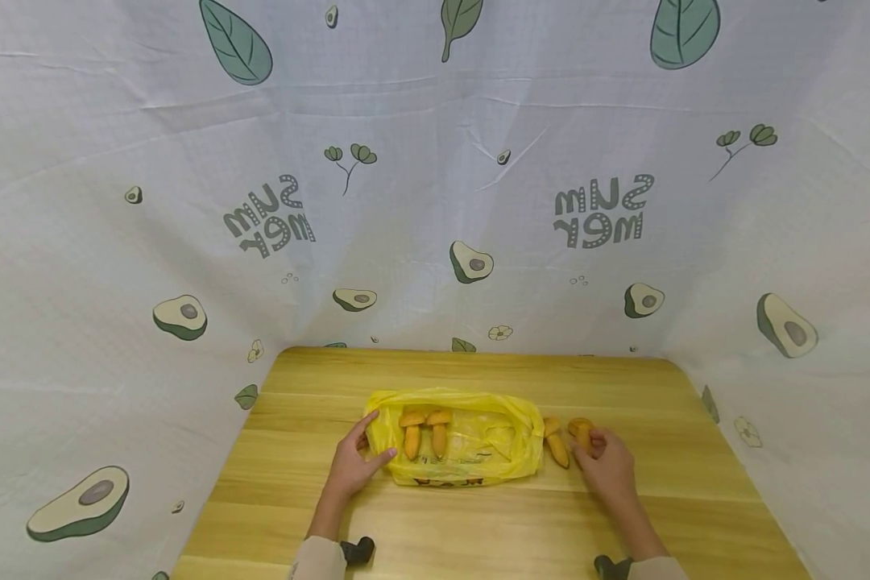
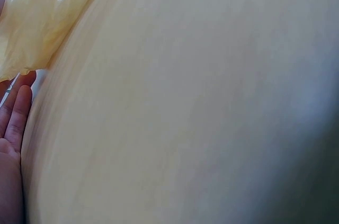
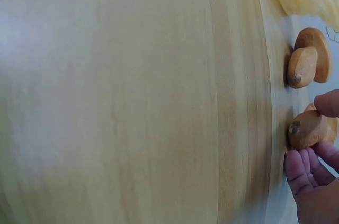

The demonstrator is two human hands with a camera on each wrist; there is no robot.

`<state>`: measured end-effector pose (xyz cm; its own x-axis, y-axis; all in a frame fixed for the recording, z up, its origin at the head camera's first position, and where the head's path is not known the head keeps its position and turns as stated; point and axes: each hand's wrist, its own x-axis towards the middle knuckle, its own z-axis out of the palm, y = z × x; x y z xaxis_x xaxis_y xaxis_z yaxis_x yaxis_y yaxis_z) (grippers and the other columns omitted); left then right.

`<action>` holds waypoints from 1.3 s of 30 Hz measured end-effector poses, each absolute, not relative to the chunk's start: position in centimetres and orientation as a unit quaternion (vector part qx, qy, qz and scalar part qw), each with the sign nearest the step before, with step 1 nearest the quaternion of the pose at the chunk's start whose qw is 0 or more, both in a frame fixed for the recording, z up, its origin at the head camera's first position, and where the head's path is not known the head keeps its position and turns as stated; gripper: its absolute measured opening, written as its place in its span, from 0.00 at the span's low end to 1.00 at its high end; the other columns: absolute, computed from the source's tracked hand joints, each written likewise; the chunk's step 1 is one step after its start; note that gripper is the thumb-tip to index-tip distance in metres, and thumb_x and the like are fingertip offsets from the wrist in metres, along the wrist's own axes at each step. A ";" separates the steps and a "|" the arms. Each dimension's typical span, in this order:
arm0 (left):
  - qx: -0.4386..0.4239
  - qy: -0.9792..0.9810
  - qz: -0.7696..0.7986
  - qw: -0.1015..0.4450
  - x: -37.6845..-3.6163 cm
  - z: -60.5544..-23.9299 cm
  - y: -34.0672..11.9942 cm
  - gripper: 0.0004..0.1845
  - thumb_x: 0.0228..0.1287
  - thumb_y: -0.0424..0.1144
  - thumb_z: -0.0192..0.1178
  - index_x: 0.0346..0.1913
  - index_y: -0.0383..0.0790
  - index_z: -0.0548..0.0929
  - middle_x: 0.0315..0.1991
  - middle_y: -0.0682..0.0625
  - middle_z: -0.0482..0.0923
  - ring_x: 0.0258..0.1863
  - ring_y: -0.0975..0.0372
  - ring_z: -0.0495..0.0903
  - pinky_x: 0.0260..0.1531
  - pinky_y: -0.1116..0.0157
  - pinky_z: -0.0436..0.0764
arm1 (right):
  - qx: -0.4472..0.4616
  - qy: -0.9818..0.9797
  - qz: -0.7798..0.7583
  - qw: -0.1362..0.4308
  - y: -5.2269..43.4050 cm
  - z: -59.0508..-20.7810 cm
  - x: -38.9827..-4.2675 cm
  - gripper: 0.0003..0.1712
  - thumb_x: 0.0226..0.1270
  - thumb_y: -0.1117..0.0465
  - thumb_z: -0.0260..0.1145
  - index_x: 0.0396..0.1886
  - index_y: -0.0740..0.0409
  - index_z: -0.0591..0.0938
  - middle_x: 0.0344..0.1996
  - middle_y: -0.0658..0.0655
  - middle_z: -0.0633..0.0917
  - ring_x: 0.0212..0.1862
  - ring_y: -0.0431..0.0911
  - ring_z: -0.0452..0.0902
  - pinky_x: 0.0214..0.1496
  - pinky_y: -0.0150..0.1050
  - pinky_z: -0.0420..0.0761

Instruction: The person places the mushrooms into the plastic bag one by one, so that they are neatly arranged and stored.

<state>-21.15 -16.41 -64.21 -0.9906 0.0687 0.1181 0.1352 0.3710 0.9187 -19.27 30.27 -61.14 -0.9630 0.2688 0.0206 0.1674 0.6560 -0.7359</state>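
A yellow plastic bag (image 1: 529, 439) lies on the table with its opening spread wide. Two orange-brown mushrooms, a left one (image 1: 412, 439) and a right one (image 1: 438, 435), lie side by side inside it. At the bag's left end, my left hand (image 1: 351, 465) holds the edge between thumb and fingers; the left wrist view shows part of the bag (image 2: 42, 23) and some fingers. Right of the bag, my right hand (image 1: 609, 467) pinches a mushroom (image 3: 310, 128) at the table surface. Another mushroom (image 3: 304, 68) lies between that hand and the bag.
The wooden table (image 1: 478, 532) carries all of these things. A white cloth (image 1: 420, 201) printed with avocados and leaves hangs behind the table and along both sides. Dark straps sit at both wrists, by beige sleeves (image 1: 319, 558).
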 end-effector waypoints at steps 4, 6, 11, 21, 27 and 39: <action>-0.061 -0.827 -0.558 0.029 -21.2 -64.3 -16.4 0.44 0.60 0.49 0.76 0.78 0.51 0.68 0.76 0.42 0.67 0.67 0.48 0.77 0.66 0.45 0.75 | -0.121 -0.909 0.394 0.066 30.3 -61.3 -19.3 0.32 0.73 0.52 0.67 0.62 0.76 0.73 0.54 0.76 0.81 0.53 0.65 0.81 0.54 0.55 0.83; -0.059 -0.827 -0.558 0.027 -21.3 -64.3 -16.3 0.44 0.60 0.49 0.76 0.78 0.51 0.68 0.76 0.42 0.68 0.67 0.49 0.77 0.66 0.46 0.75 | -0.123 -0.908 0.395 0.064 30.3 -61.3 -19.2 0.32 0.73 0.53 0.67 0.62 0.75 0.73 0.55 0.76 0.81 0.53 0.65 0.81 0.54 0.55 0.83; -0.057 -0.826 -0.560 0.025 -21.4 -64.4 -16.3 0.44 0.60 0.49 0.76 0.78 0.51 0.68 0.76 0.42 0.67 0.68 0.48 0.76 0.67 0.46 0.74 | -0.121 -0.906 0.401 0.061 30.4 -61.5 -19.2 0.32 0.73 0.54 0.68 0.62 0.74 0.72 0.55 0.77 0.81 0.53 0.65 0.81 0.53 0.54 0.83; -0.059 -0.830 -0.555 0.028 -21.5 -64.4 -16.3 0.44 0.60 0.49 0.76 0.78 0.52 0.68 0.75 0.42 0.68 0.66 0.49 0.78 0.66 0.47 0.76 | -0.129 -0.904 0.402 0.067 30.3 -61.5 -19.1 0.31 0.72 0.54 0.68 0.63 0.73 0.73 0.53 0.74 0.83 0.52 0.61 0.82 0.45 0.38 0.80; -0.058 -0.830 -0.555 0.028 -21.5 -64.6 -16.4 0.44 0.60 0.50 0.76 0.78 0.53 0.67 0.76 0.41 0.67 0.67 0.47 0.77 0.67 0.44 0.74 | -0.126 -0.901 0.408 0.074 30.0 -61.0 -18.9 0.31 0.72 0.54 0.68 0.63 0.72 0.74 0.53 0.72 0.83 0.52 0.60 0.81 0.44 0.35 0.79; -0.063 -0.827 -0.558 0.030 -21.3 -64.3 -16.3 0.44 0.60 0.49 0.76 0.78 0.53 0.67 0.76 0.42 0.68 0.66 0.48 0.77 0.66 0.45 0.75 | -0.103 -0.897 0.417 0.103 29.3 -60.6 -19.3 0.31 0.70 0.52 0.71 0.63 0.70 0.76 0.53 0.71 0.84 0.52 0.60 0.83 0.43 0.29 0.79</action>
